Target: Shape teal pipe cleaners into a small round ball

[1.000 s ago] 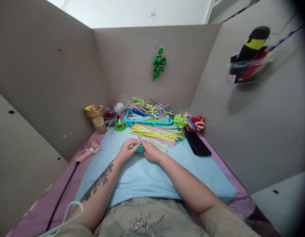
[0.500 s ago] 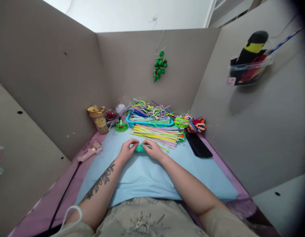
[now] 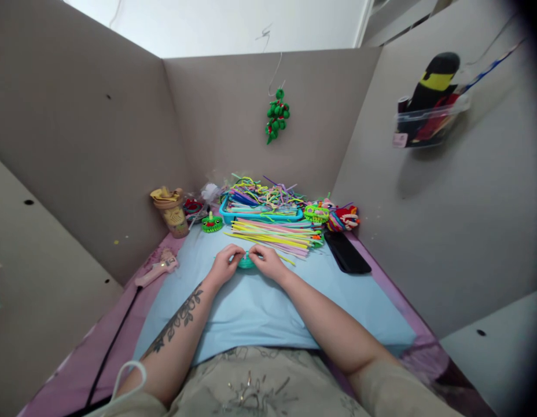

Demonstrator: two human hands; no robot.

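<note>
- A small teal piece [image 3: 246, 262] is pinched between the left hand [image 3: 225, 265] and the right hand [image 3: 268, 263], low over the middle of the light blue mat [image 3: 251, 313]; the fingertips of both hands are closed together on it from either side.
- Its long axis is seen to run left to right between the hands (its ends are hidden by the fingers, so the way it points cannot be told).
- Just beyond the hands a fan of pastel pipe cleaners [image 3: 277, 236] is laid, with a blue tray [image 3: 260, 215] of mixed ones behind it.
- A pink glue gun [image 3: 158, 267] is lying on the pink table edge at left, a black case [image 3: 346, 252] at right.
- The desk is enclosed by grey cardboard walls [image 3: 77, 145]; a green ornament [image 3: 275, 116] is hung on the back one.
- Compared with a second ago, the right fingers have been drawn back from over the piece to its side; the hands have stayed in place.
</note>
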